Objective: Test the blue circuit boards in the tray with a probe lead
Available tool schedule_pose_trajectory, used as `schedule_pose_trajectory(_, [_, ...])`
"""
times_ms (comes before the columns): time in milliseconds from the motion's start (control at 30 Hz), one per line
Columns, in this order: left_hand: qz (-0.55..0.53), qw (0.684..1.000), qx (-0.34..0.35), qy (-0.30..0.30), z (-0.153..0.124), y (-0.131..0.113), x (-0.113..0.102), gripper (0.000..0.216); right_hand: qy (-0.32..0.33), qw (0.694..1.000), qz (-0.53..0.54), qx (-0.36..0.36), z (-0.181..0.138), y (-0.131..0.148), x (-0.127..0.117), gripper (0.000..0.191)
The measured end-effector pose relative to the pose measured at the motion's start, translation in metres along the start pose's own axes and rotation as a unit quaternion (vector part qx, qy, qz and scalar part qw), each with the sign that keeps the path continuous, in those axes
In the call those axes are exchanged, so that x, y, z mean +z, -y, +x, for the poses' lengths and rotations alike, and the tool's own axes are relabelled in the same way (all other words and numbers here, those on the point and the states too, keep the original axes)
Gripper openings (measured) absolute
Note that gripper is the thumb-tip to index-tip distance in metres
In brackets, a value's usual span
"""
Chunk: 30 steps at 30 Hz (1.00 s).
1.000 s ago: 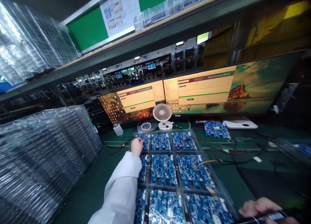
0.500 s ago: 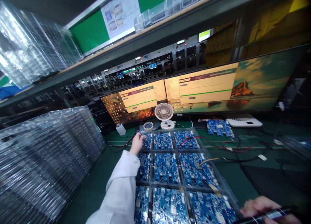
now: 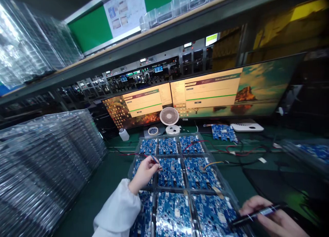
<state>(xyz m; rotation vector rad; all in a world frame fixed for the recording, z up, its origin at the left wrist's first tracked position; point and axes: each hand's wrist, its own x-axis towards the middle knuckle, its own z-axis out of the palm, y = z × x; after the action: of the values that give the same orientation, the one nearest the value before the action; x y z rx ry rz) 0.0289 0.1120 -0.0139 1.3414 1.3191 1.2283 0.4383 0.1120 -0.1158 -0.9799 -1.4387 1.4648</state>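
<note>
Left hand (image 3: pixel 144 173): drawn back from the far-left board to the middle row of the tray (image 3: pixel 156 187), grip pinching a cable connector (image 3: pixel 155 159); right hand (image 3: pixel 269 218): clasping a dark pen-like tool (image 3: pixel 253 214).

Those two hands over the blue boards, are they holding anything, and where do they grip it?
The left hand pinches the plug end of a thin red-and-black cable at its fingertips. The right hand grips a slim black rod-like tool along its middle.

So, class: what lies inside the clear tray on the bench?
The clear tray holds nine blue circuit boards in a grid; the left hand and sleeve cover parts of the left column.
</note>
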Motion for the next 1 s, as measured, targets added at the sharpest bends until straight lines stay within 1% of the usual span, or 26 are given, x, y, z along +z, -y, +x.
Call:
schedule_pose_trajectory(67, [0.087, 0.996, 0.028, 0.012, -0.002, 0.004, 0.013, 0.01, 0.001, 1.0, 0.01, 0.006, -0.003, 0.0, 0.0, 0.033])
schedule_pose_trajectory(100, [0.146, 0.988, 0.053, 0.012, -0.004, 0.004, 0.017, 0.006, 0.004, 1.0, 0.013, 0.009, -0.003, 0.0, 0.0, 0.033])
schedule_pose_trajectory(167, [0.253, 0.961, 0.109, 0.002, -0.009, -0.002, 0.018, 0.01, 0.006, 1.0, 0.015, 0.011, -0.004, 0.003, 0.002, 0.033])
schedule_pose_trajectory(233, [0.297, 0.945, 0.138, -0.013, -0.014, -0.008, 0.012, 0.013, 0.009, 1.0, 0.01, 0.007, -0.005, 0.007, 0.004, 0.034])
schedule_pose_trajectory(300, [0.288, 0.949, 0.126, -0.032, -0.016, -0.009, 0.005, 0.011, 0.005, 1.0, 0.007, 0.004, -0.006, 0.012, 0.008, 0.034])
schedule_pose_trajectory(400, [0.243, 0.965, 0.083, -0.061, -0.013, 0.002, 0.004, 0.008, -0.008, 1.0, 0.004, 0.006, -0.006, 0.018, 0.013, 0.033])
schedule_pose_trajectory(467, [0.205, 0.975, 0.063, -0.06, -0.007, 0.014, 0.013, 0.008, -0.008, 1.0, -0.001, 0.01, -0.006, 0.018, 0.014, 0.035])
schedule_pose_trajectory(600, [0.165, 0.985, 0.039, -0.03, 0.008, 0.031, 0.037, 0.004, 0.006, 1.0, -0.006, 0.015, -0.005, 0.016, 0.009, 0.035])
schedule_pose_trajectory(667, [0.182, 0.982, 0.043, -0.031, 0.014, 0.034, 0.044, 0.004, 0.009, 1.0, -0.006, 0.014, -0.006, 0.015, 0.007, 0.033])
schedule_pose_trajectory(733, [0.216, 0.975, 0.051, -0.034, 0.018, 0.034, 0.047, 0.005, 0.006, 1.0, -0.005, 0.009, -0.007, 0.015, 0.007, 0.032])
schedule_pose_trajectory(833, [0.239, 0.97, 0.048, -0.014, 0.021, 0.034, 0.047, 0.005, 0.004, 1.0, -0.004, 0.003, -0.009, 0.013, 0.008, 0.033])
schedule_pose_trajectory(900, [0.238, 0.97, 0.043, 0.002, 0.021, 0.034, 0.046, 0.005, 0.016, 1.0, -0.011, 0.0, -0.009, 0.011, 0.008, 0.033])
schedule_pose_trajectory(1000, [0.246, 0.968, 0.046, 0.01, 0.021, 0.034, 0.046, 0.005, 0.029, 0.999, -0.022, -0.007, -0.008, 0.01, 0.007, 0.033])
